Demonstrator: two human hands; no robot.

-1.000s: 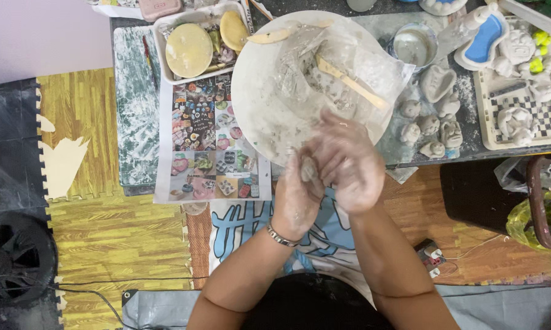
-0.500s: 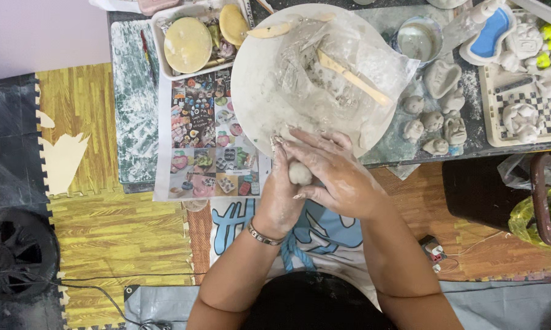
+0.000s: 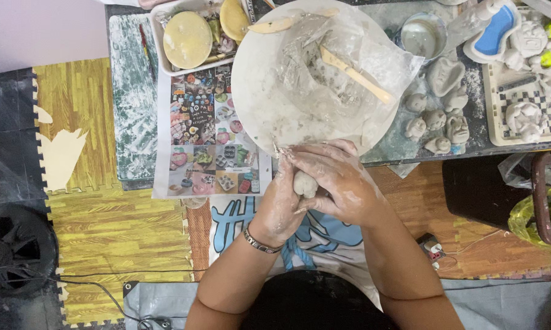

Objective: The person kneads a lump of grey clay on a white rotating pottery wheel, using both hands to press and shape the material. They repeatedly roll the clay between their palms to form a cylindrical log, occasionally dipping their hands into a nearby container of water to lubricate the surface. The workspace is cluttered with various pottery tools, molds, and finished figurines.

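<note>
Below round plate (image 3: 251, 91), both hands' fingers closed around clay lump (image 3: 304, 183), clay figures (image 3: 437, 125) right, picture sheet (image 3: 211, 137) left

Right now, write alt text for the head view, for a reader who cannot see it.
A person's left hand and right hand, both smeared with clay, press a small pale clay lump between them at a table's edge. Just beyond sit a round white board with crumpled plastic wrap and a wooden stick, and small clay figures to its right.

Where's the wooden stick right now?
In the head view, the wooden stick lies on crumpled plastic wrap in the big white plate, above both hands and left of the clay figures.
</note>
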